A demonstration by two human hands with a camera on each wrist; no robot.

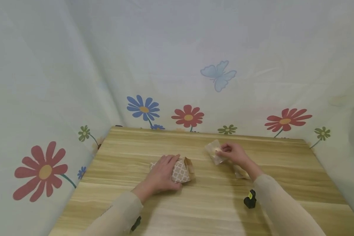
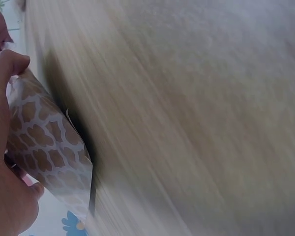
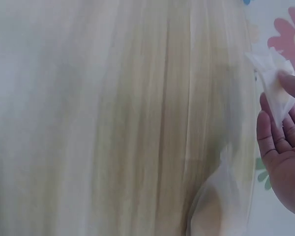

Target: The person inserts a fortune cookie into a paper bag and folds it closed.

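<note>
A brown paper bag (image 1: 181,172) with a white lattice print lies on its side on the table, its open mouth turned to the right. My left hand (image 1: 161,175) grips it from above; in the left wrist view thumb and fingers hold opposite sides of the bag (image 2: 46,142). Off to the right, my right hand (image 1: 236,154) pinches a small whitish translucent packet (image 1: 213,150) between thumb and fingers, just above the table. Something pale shows inside this packet (image 3: 277,81). A second similar packet (image 3: 211,214) lies on the table below the right wrist, partly hidden in the head view.
The wood-grain table (image 1: 194,209) ends at the back against a pale curtain (image 1: 171,49) printed with flowers and a butterfly. A black piece with a yellow label (image 1: 249,199) shows beside the right forearm.
</note>
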